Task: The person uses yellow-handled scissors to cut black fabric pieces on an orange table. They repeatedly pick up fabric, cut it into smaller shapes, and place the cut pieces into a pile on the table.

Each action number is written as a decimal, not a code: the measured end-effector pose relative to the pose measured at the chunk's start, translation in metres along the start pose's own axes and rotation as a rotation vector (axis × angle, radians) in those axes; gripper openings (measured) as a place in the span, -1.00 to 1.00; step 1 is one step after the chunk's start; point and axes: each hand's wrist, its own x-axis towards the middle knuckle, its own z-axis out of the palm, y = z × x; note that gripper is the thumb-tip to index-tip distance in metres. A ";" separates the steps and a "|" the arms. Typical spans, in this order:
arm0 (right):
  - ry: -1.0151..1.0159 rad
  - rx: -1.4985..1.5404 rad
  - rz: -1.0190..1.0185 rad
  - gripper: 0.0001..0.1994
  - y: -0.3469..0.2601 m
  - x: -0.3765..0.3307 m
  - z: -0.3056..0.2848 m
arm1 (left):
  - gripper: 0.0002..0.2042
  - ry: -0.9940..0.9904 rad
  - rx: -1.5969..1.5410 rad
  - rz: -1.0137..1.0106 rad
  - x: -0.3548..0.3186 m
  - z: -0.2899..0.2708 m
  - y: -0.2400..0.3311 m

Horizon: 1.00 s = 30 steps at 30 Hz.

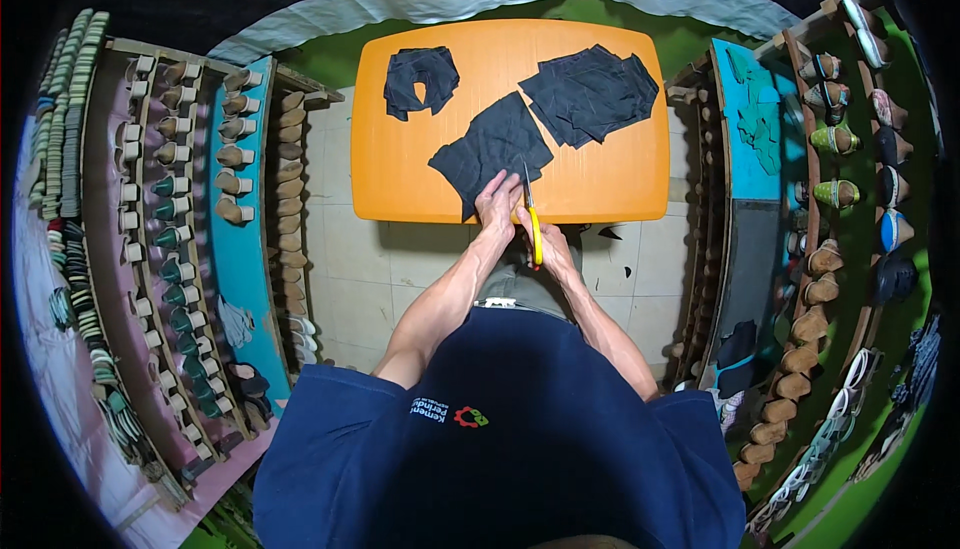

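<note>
A dark cloth piece [490, 144] lies at the near middle of the orange table, one corner at the front edge. My left hand [496, 203] rests on its near part with the fingers stretched out over the fabric; the thumb is hard to make out. In my right hand [556, 251] is a pair of scissors with yellow handles [537, 237], my fingers closed about them. Their blades point away from me, over the cloth's right part beside my left fingertips. Whether the blades are apart is too small to tell.
On the orange table [400, 174], a dark stack of cloth pieces [590, 94] sits far right and a smaller dark bundle with a gap in it [421, 79] far left. Shelves with shoe lasts [235, 157] stand left; a rack of shoes [835, 139] stands right. Dark scraps dot the tiled floor.
</note>
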 end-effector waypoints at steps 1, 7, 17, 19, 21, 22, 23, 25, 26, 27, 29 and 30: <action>0.000 0.014 0.014 -0.29 -0.001 -0.004 0.001 | -0.54 0.039 -0.005 0.019 0.001 0.000 0.000; -0.044 0.083 0.057 -0.29 -0.006 -0.008 0.003 | -0.50 0.006 0.042 0.038 0.005 -0.009 -0.003; -0.039 0.096 0.023 -0.26 -0.002 0.008 0.003 | -0.44 -0.085 0.115 0.049 -0.004 -0.017 -0.006; -0.025 0.074 0.014 -0.25 0.003 0.014 0.003 | -0.43 -0.106 0.144 0.051 -0.007 -0.018 -0.006; -0.018 0.067 0.013 -0.26 0.007 0.017 0.003 | -0.42 -0.101 0.158 0.048 -0.007 -0.018 -0.006; -0.015 0.063 0.013 -0.26 0.008 0.018 0.002 | -0.42 -0.098 0.164 0.047 -0.008 -0.018 -0.006; -0.005 0.062 0.009 -0.26 0.009 0.018 0.002 | -0.42 -0.102 0.159 0.046 -0.008 -0.018 -0.006; 0.013 0.060 0.000 -0.27 0.008 0.015 0.003 | -0.42 -0.109 0.149 0.047 -0.007 -0.020 -0.006; 0.019 0.069 0.005 -0.28 0.008 0.014 0.003 | -0.42 -0.108 0.149 0.046 -0.007 -0.021 -0.007; 0.026 0.079 0.011 -0.29 0.007 0.014 0.004 | -0.42 -0.108 0.149 0.045 -0.006 -0.021 -0.006; 0.036 0.088 0.013 -0.30 0.006 0.013 0.004 | -0.42 -0.106 0.144 0.044 -0.006 -0.021 -0.006; 0.040 0.087 0.009 -0.30 0.006 0.013 0.004 | -0.42 -0.106 0.141 0.043 -0.007 -0.019 -0.005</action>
